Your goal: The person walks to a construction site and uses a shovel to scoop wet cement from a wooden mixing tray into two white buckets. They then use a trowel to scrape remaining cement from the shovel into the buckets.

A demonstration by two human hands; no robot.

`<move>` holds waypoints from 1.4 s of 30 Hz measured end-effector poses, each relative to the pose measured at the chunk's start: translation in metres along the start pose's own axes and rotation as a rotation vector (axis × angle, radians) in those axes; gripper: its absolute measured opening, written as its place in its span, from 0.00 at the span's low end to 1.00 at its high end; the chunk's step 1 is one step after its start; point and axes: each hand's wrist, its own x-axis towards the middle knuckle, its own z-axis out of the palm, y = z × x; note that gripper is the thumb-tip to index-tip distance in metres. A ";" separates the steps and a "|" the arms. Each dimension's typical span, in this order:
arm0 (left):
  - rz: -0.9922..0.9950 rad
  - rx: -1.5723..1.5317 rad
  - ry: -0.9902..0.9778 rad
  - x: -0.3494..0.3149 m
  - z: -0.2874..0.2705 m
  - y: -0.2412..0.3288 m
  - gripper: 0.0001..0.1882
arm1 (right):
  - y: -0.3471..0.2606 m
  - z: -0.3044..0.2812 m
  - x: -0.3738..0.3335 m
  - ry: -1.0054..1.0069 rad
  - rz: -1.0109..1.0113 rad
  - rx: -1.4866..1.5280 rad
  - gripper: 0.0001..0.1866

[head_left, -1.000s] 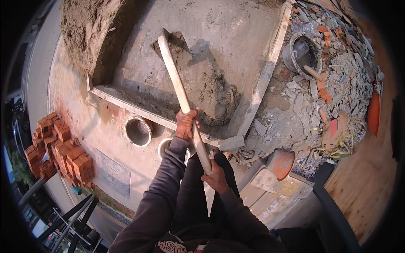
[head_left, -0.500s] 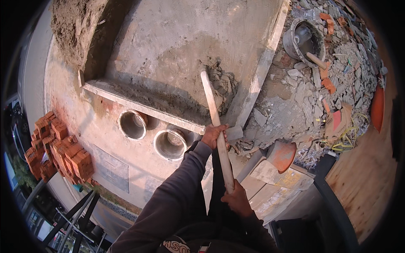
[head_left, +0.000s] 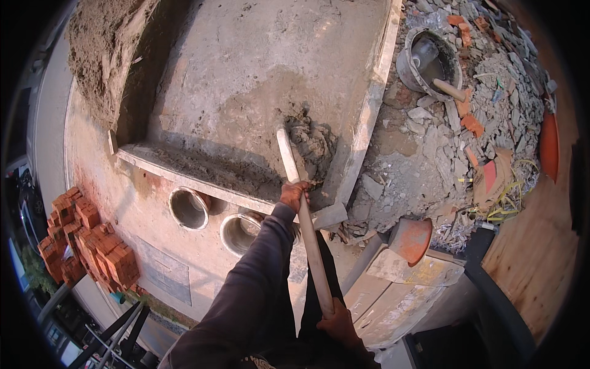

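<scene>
A hoe with a long pale wooden handle (head_left: 314, 252) slants from near my body to the mortar in a shallow mixing trough. My left hand (head_left: 295, 195) wraps round its middle, beside the trough's near right corner. Lower down, close to my body, my right hand (head_left: 338, 326) grips the near end. Past my left hand, the handle's far end lies against a heap of wet grey mortar (head_left: 313, 147); the blade is hidden there. Wooden boards (head_left: 203, 177) edge the trough, with wet mortar smeared along their inner side.
Two buckets (head_left: 188, 208) stand outside the near board, left of my legs. Stacked red bricks (head_left: 104, 252) lie farther left. On the right are rubble (head_left: 448, 160), a bucket (head_left: 424, 64) with a wooden-handled tool, and an orange-rimmed bucket (head_left: 410, 241). A sand heap (head_left: 98, 55) rises far left.
Both hands have drawn the hoe back toward my body, and its far end sits lower in view. My right hand has come down closer to me. The whole view has shifted slightly.
</scene>
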 end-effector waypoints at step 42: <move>-0.078 -0.001 -0.132 -0.015 -0.028 0.005 0.08 | -0.059 0.006 -0.017 -0.127 0.022 0.242 0.25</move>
